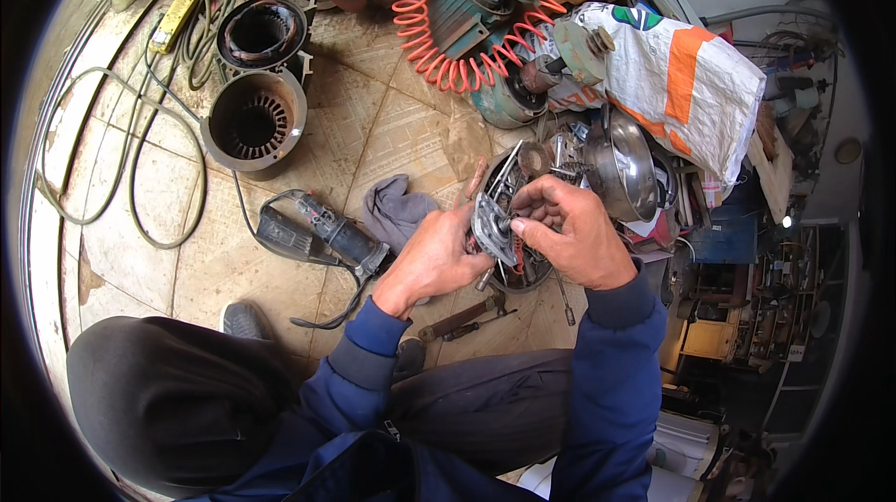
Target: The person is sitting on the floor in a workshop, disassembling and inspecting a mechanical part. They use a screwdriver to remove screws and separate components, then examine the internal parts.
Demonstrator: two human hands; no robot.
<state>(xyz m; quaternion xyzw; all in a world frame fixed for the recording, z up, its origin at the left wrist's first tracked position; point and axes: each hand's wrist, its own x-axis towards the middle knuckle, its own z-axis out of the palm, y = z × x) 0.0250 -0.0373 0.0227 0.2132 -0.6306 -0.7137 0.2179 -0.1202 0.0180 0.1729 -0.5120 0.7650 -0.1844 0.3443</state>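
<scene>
My left hand (pixel 434 255) is closed on a round grey metal cover (pixel 491 230), which it holds tilted on its edge. It looks like a motor end cover with a hub in its middle. At that hub, the thumb and index finger of my right hand (pixel 574 227) are pinched together. Whatever they grip is too small to make out. Below both hands sits a round container (pixel 537 283) full of loose tools and metal parts, partly hidden by the cover and my fingers. A grey rag (pixel 397 208) lies beyond my left hand.
A corded power tool (pixel 322 231) lies left of the rag. Two hollow motor housings (pixel 210 129) stand farther left, near looped cables (pixel 135 166). An orange coiled hose (pixel 408 17) crosses motors (pixel 481 3) at the back. A white sack (pixel 644 59), a steel bowl (pixel 623 161) and a hammer (pixel 462 317) are nearby.
</scene>
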